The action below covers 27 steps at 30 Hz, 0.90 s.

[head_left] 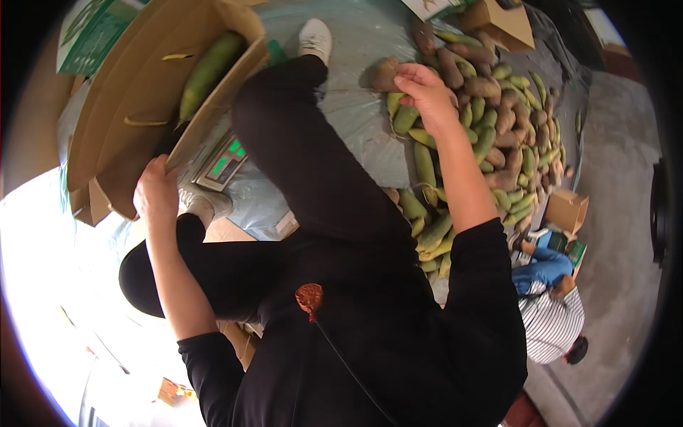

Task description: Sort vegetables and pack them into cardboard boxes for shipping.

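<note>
At the upper left of the frame, a long cardboard box [107, 135] stands open and tilted, one big green radish [210, 75] lying inside with two thin yellowish strips [146, 122]. My left hand [156, 192] pinches the box's lower edge. My right hand [430, 99], at upper centre, has its fingers curled beside a brown, rough-skinned root [384, 75] at the rim of a pile [491, 135]; whether they grip it I cannot tell. That heap fills the upper right, smooth green lengths mixed with dull brown, blunt-ended ones. My bent leg [299, 135], in black cloth, comes between box and pile. Just beside the box sits a scale [222, 164] with green-lit digits, over crinkled, bluish plastic sheeting [363, 135]. At lower right, a person in a striped shirt [551, 324] is near a small carton [567, 211].
</note>
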Motion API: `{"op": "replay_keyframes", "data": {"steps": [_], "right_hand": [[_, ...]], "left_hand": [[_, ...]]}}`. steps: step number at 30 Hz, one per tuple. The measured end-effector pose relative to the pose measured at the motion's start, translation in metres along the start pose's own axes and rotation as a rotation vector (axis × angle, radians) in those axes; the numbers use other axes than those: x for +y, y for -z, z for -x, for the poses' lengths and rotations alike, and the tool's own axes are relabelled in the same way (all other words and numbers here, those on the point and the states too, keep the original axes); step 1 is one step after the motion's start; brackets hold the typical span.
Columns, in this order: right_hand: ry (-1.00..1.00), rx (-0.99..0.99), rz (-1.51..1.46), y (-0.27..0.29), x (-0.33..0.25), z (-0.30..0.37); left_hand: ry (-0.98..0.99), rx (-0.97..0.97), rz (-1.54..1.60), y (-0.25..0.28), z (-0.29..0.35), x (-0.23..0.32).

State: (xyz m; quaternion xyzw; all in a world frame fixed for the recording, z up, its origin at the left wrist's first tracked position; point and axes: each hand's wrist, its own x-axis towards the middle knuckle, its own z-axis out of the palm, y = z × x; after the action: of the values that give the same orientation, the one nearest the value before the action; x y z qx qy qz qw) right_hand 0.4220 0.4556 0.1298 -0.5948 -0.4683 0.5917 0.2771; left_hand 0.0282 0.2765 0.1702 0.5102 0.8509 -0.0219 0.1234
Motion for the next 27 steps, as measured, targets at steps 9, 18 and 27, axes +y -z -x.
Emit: {"op": "replay_keyframes", "data": {"steps": [9, 18, 27], "right_hand": [[-0.101, 0.034, 0.597, 0.062, 0.166, 0.027], [-0.254, -0.097, 1.006, 0.092, 0.322, 0.077], [-0.586, -0.379, 1.300, 0.044, 0.296, 0.092]], "left_hand": [[-0.073, -0.009, 0.108, -0.015, -0.005, -0.014], [-0.087, 0.046, 0.126, -0.020, -0.009, -0.018], [-0.050, 0.030, 0.094, -0.008, -0.001, 0.001]]}}
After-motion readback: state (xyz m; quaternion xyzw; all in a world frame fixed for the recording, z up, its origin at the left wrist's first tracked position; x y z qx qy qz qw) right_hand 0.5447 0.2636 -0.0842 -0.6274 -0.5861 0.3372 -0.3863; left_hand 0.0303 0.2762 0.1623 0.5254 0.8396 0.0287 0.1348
